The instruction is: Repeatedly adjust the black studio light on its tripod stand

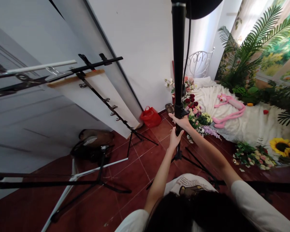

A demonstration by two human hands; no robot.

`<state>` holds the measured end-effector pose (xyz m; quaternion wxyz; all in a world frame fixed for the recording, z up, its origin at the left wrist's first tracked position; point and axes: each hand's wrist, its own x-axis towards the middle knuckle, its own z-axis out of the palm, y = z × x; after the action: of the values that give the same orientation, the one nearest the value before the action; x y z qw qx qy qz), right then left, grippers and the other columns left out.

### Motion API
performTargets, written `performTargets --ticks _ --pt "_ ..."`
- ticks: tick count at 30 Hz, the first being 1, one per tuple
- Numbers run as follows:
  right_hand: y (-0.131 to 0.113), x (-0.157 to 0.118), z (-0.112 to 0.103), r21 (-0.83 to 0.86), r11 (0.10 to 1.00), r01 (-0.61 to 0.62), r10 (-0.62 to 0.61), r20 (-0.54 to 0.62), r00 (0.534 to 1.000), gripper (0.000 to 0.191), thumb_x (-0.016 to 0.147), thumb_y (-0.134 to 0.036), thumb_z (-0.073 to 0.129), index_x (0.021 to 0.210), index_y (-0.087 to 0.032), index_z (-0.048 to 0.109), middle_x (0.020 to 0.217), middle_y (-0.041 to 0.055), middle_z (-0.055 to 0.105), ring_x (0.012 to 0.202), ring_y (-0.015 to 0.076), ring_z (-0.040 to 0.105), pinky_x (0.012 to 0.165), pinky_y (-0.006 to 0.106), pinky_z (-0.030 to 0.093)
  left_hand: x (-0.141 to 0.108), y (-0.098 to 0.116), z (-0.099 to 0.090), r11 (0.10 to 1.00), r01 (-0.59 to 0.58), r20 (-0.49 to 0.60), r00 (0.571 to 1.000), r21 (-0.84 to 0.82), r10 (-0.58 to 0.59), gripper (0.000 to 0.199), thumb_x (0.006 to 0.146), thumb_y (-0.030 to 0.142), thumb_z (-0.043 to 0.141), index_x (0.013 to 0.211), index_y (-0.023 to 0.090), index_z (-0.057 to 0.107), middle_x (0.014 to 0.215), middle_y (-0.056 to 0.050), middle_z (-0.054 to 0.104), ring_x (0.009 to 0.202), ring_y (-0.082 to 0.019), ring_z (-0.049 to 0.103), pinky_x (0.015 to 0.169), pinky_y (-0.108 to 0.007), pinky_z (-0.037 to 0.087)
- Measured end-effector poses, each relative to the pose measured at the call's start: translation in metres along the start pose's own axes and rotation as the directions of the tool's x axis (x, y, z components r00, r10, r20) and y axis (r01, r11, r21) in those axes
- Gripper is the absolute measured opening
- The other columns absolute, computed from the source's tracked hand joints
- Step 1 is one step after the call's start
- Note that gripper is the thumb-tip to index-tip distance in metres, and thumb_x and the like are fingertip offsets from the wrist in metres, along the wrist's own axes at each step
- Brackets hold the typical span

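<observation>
A black upright stand pole (178, 58) rises in front of me, with a dark round fixture at its top and a cable hanging beside it. My right hand (182, 121) is wrapped round the pole just under its black locking collar (180, 111). Lower down, my left hand (175, 138) grips the same pole, its thumb pointing up. The spread tripod legs of the stand reach the red tiled floor (145, 161) below my hands.
Left are a white board (111, 96) clipped to a black frame, a white-legged stand (101, 167) and a dark bag (94, 141). A red plastic bag (150, 116) sits by the wall. Right are flowers (195, 112), a pink plush toy (234, 103) on white cloth, and a sunflower (282, 146).
</observation>
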<state>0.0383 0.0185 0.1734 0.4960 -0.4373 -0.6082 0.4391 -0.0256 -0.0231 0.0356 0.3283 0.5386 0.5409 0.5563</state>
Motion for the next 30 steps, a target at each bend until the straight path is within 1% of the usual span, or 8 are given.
performTargets --ticks 5,10,13,15,18,19,24,30 --pt "-0.021 0.002 -0.003 -0.029 1.000 -0.003 0.003 -0.011 1.000 0.045 0.068 -0.061 0.072 0.061 -0.020 0.055 0.054 -0.0001 0.055 0.052 0.0130 0.054 0.056 0.027 0.049 0.022 0.009 0.007 0.980 -0.019 0.013 1.000 -0.196 0.022 0.073 0.069 0.087 0.040 0.077 0.018 0.061 0.069 -0.007 0.066 0.065 -0.019 0.063 0.065 -0.031 0.051" --pt "-0.029 0.001 -0.004 -0.048 0.999 0.013 -0.012 0.028 1.000 0.044 0.072 -0.059 0.070 0.059 -0.019 0.056 0.052 -0.0001 0.056 0.052 0.0133 0.057 0.064 0.028 0.052 0.027 0.000 0.017 0.968 0.051 0.025 0.999 -0.245 -0.046 0.080 0.057 0.097 0.032 0.050 0.019 0.049 0.044 -0.004 0.052 0.042 -0.013 0.050 0.048 -0.028 0.041" --pt "-0.030 0.002 -0.013 -0.069 0.995 0.078 -0.069 0.128 0.989 0.042 0.076 -0.058 0.066 0.061 -0.019 0.058 0.058 0.0011 0.060 0.060 0.0149 0.061 0.072 0.030 0.054 0.027 -0.002 0.019 0.966 0.056 -0.006 0.998 -0.254 -0.059 0.079 0.056 0.097 0.032 0.049 0.020 0.047 0.042 -0.002 0.048 0.042 -0.013 0.051 0.047 -0.027 0.040" --pt "-0.025 0.003 -0.028 -0.060 0.986 0.155 -0.134 0.264 0.955 0.036 0.076 -0.054 0.068 0.074 -0.018 0.064 0.071 0.0029 0.067 0.074 0.0176 0.066 0.080 0.032 0.054 0.027 -0.003 0.020 0.966 0.046 -0.009 0.999 -0.253 -0.050 0.078 0.057 0.097 0.031 0.048 0.020 0.046 0.042 -0.002 0.047 0.043 -0.013 0.052 0.047 -0.027 0.041" --pt "0.000 0.001 -0.058 -0.017 0.975 0.222 -0.186 0.484 0.855 0.039 0.073 -0.043 0.073 0.103 -0.019 0.064 0.099 0.0055 0.071 0.097 0.0208 0.067 0.091 0.036 0.052 0.028 -0.003 0.021 0.965 0.060 -0.010 0.998 -0.256 -0.065 0.078 0.059 0.096 0.031 0.048 0.020 0.046 0.041 -0.001 0.047 0.042 -0.013 0.051 0.046 -0.027 0.041" --pt "0.013 0.000 -0.069 -0.033 0.975 0.219 -0.173 0.506 0.845 0.042 0.074 -0.040 0.072 0.109 -0.020 0.062 0.106 0.0061 0.070 0.101 0.0210 0.067 0.092 0.037 0.053 0.028 -0.004 0.021 0.964 0.067 -0.012 0.997 -0.256 -0.072 0.078 0.059 0.096 0.031 0.048 0.020 0.046 0.041 -0.001 0.048 0.041 -0.013 0.051 0.045 -0.027 0.040" --pt "0.080 -0.018 -0.099 -0.374 0.879 0.296 -0.098 0.466 0.879 0.029 0.087 -0.023 0.056 0.115 -0.018 0.059 0.118 0.0129 0.066 0.114 0.0232 0.062 0.101 0.041 0.047 0.028 -0.006 0.020 0.968 0.042 -0.002 0.999 -0.249 -0.044 0.077 0.061 0.095 0.032 0.049 0.020 0.047 0.042 -0.001 0.048 0.042 -0.013 0.051 0.048 -0.027 0.042" --pt "0.113 -0.039 -0.090 -0.535 0.783 0.318 -0.029 0.479 0.877 0.037 0.095 -0.023 0.045 0.130 -0.016 0.053 0.127 0.0157 0.063 0.120 0.0249 0.059 0.104 0.042 0.043 0.028 -0.007 0.019 0.966 0.038 0.001 0.999 -0.255 -0.039 0.077 0.062 0.094 0.033 0.048 0.020 0.048 0.043 -0.001 0.049 0.043 -0.013 0.052 0.051 -0.027 0.043"
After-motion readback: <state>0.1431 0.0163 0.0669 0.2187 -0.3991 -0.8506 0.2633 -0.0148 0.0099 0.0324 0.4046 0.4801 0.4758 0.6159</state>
